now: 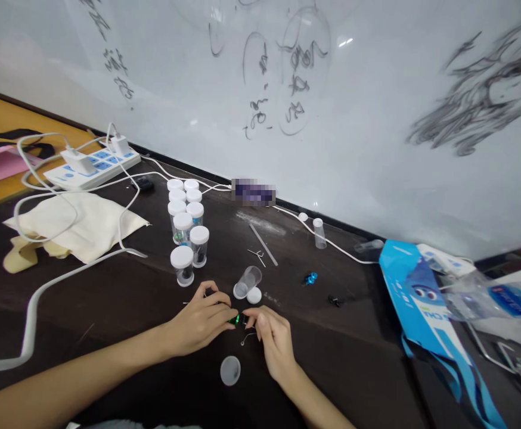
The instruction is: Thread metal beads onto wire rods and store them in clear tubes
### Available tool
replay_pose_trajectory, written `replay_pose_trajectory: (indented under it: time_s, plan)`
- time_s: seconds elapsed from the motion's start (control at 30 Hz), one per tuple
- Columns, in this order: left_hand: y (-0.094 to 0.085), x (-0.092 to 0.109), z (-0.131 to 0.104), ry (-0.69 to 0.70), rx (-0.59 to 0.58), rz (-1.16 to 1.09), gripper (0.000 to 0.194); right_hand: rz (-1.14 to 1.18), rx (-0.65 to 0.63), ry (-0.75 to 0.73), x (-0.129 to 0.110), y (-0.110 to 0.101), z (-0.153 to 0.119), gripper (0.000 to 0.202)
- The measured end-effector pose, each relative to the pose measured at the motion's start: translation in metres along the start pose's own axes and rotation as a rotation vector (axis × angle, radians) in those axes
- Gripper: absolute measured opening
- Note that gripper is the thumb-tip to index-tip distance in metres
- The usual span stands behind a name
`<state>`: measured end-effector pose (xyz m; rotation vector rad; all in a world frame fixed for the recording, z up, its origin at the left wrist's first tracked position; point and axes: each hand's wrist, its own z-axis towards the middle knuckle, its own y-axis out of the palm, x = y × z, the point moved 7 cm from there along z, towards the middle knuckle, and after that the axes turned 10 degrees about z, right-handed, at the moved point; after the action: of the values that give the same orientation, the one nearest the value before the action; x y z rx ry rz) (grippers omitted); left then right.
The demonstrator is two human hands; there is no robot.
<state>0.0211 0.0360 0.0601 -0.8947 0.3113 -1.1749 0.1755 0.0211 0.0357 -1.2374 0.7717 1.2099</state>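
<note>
My left hand [204, 319] is closed on a small green part [234, 320] near the table's front. Just right of it, my right hand [272, 333] pinches a small black piece [244, 320], almost touching the green one. A thin metal hook [245, 339] shows below my right fingertips. Behind the hands, an open clear tube [248, 282] lies tilted beside a white cap [254, 295]. Nearer to me is a round translucent container [230, 370].
White-capped jars [182, 265] stand in rows at the back left. A power strip [93, 168] and cables lie beyond a cream pouch [81, 223]. Blue parts [310, 278], black parts [334, 301] and a blue bag [415, 298] are on the right.
</note>
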Motion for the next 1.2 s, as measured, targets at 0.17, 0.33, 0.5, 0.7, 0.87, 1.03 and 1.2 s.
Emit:
replay_pose_trajectory:
  time_s: [0.17,0.33,0.5,0.7,0.87,1.03,1.2]
  plan:
    - [-0.0008,0.0005,0.0007,0.005,-0.003,0.002,0.014,-0.039,-0.032,-0.001,-0.0028,0.0037,0.0005,0.017]
    - [-0.0004,0.0008,0.0014,0.004,-0.002,0.008,0.013,-0.072,-0.033,-0.004,-0.0021,0.0067,0.0018,0.014]
    - [-0.0006,0.0006,0.002,0.005,-0.008,0.005,0.013,-0.091,-0.034,-0.002,-0.0011,0.0064,0.0025,0.009]
    - [-0.0011,0.0006,0.0003,0.003,-0.006,0.004,0.013,-0.096,-0.057,0.006,-0.0014,0.0079,0.0024,0.011]
    - [-0.002,0.0007,0.0022,-0.002,0.002,0.013,0.014,-0.116,-0.059,0.013,-0.0007,0.0083,0.0023,0.006]
    - [-0.0039,0.0021,0.003,0.0,0.009,0.024,0.015,-0.134,-0.062,0.021,-0.0008,0.0081,0.0024,0.009]
    - [-0.0023,0.0013,0.0015,0.004,-0.001,0.017,0.014,-0.132,-0.065,0.021,-0.0012,0.0085,0.0032,0.008]
